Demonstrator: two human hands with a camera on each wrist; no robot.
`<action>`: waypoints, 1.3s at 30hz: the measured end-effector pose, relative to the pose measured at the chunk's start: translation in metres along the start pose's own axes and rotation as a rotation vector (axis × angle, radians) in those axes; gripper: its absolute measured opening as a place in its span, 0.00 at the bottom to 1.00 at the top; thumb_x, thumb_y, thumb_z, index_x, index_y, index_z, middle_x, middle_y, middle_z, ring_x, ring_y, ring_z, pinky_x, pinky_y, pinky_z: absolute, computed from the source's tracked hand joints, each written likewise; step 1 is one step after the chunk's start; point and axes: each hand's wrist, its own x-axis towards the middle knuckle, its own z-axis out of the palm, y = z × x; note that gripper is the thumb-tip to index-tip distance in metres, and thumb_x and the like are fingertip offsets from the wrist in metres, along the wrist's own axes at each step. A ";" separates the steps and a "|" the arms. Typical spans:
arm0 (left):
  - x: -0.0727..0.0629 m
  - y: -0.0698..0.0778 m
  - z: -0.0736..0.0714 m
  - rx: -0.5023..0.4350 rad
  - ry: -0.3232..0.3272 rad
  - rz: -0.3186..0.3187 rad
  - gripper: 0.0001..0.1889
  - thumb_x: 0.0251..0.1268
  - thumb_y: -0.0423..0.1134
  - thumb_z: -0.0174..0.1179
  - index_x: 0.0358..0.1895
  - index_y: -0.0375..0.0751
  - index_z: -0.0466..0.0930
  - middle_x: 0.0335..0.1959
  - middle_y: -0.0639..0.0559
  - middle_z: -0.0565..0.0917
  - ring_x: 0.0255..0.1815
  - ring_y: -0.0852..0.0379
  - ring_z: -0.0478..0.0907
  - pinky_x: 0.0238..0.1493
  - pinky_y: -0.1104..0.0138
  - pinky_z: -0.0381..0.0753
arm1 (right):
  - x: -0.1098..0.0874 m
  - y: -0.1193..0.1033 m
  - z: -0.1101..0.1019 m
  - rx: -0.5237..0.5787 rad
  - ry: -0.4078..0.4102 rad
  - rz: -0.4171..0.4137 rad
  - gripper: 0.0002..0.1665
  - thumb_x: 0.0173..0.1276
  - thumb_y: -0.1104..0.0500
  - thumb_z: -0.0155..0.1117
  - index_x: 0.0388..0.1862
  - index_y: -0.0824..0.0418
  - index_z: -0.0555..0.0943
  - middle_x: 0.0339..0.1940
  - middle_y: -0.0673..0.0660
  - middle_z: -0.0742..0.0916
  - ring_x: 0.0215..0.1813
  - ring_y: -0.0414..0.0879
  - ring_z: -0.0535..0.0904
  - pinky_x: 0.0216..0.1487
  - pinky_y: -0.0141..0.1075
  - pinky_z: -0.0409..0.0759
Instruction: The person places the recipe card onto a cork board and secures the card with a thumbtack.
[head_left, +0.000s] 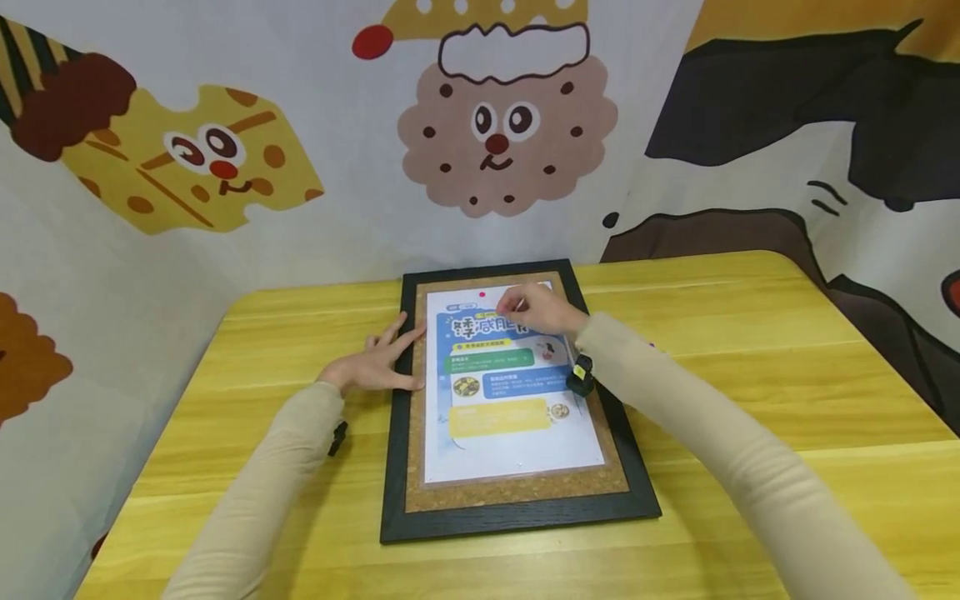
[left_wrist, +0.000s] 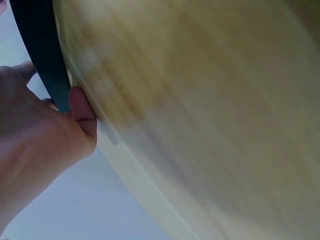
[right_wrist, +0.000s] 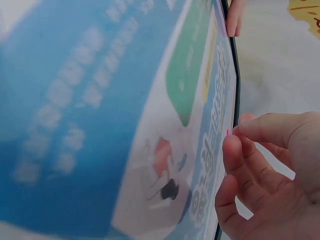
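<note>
A printed poster (head_left: 517, 446) in a clear sheet lies on a corkboard (head_left: 517, 496) with a black frame (head_left: 517, 525). My right hand (head_left: 542, 308) is over the poster's upper part, thumb and index finger pinched together. In the right wrist view a sliver of a pink pin (right_wrist: 228, 132) shows at those fingertips; the rest is hidden. A pinkish-red round pin (head_left: 482, 294) sits at the poster's top edge, left of these fingers. With fingers spread, my left hand (head_left: 375, 362) rests on the frame's left side.
The yellow wood-grain table (head_left: 300, 375) holds the board near its back edge. Behind it hangs a white cloth (head_left: 337, 242) with cartoon food prints. A small purple object (head_left: 651, 344) peeks out beside the right sleeve. Each wrist carries a black camera (head_left: 580, 375).
</note>
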 end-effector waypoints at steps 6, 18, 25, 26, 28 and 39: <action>0.000 0.001 -0.001 -0.002 -0.011 -0.014 0.52 0.60 0.53 0.64 0.79 0.49 0.36 0.76 0.42 0.22 0.70 0.25 0.25 0.62 0.31 0.38 | -0.011 0.001 -0.003 0.020 -0.018 -0.004 0.09 0.70 0.64 0.61 0.46 0.60 0.84 0.45 0.55 0.83 0.43 0.50 0.76 0.48 0.40 0.73; -0.001 -0.001 -0.003 -0.017 -0.018 -0.010 0.52 0.61 0.53 0.64 0.79 0.49 0.36 0.76 0.43 0.22 0.70 0.24 0.24 0.60 0.29 0.38 | -0.034 0.006 -0.017 -0.010 -0.050 -0.150 0.08 0.69 0.66 0.61 0.45 0.64 0.84 0.49 0.56 0.83 0.45 0.50 0.75 0.48 0.43 0.73; 0.000 -0.001 -0.002 -0.022 -0.023 -0.013 0.53 0.60 0.53 0.64 0.79 0.49 0.36 0.76 0.43 0.21 0.70 0.24 0.24 0.60 0.29 0.38 | -0.051 0.017 -0.031 -0.010 -0.065 -0.181 0.08 0.69 0.67 0.61 0.44 0.66 0.83 0.47 0.57 0.84 0.42 0.50 0.76 0.45 0.42 0.74; 0.000 -0.001 -0.002 -0.023 -0.024 -0.014 0.53 0.60 0.53 0.64 0.79 0.49 0.36 0.76 0.44 0.21 0.70 0.25 0.24 0.60 0.29 0.38 | -0.054 0.019 -0.033 -0.013 -0.065 -0.185 0.08 0.69 0.68 0.61 0.44 0.66 0.83 0.47 0.57 0.84 0.41 0.50 0.76 0.45 0.42 0.74; 0.000 -0.001 -0.003 -0.025 -0.029 -0.013 0.52 0.61 0.53 0.64 0.79 0.50 0.35 0.76 0.44 0.21 0.70 0.26 0.25 0.61 0.30 0.40 | -0.060 0.023 -0.038 -0.013 -0.069 -0.190 0.08 0.69 0.68 0.60 0.44 0.67 0.83 0.46 0.58 0.84 0.40 0.50 0.76 0.43 0.41 0.75; 0.001 -0.001 -0.004 -0.037 -0.043 -0.007 0.52 0.63 0.52 0.64 0.79 0.49 0.35 0.76 0.44 0.20 0.70 0.27 0.26 0.61 0.30 0.40 | -0.087 0.046 -0.062 -0.023 -0.051 -0.162 0.08 0.70 0.67 0.60 0.45 0.67 0.83 0.43 0.59 0.85 0.39 0.51 0.78 0.43 0.42 0.77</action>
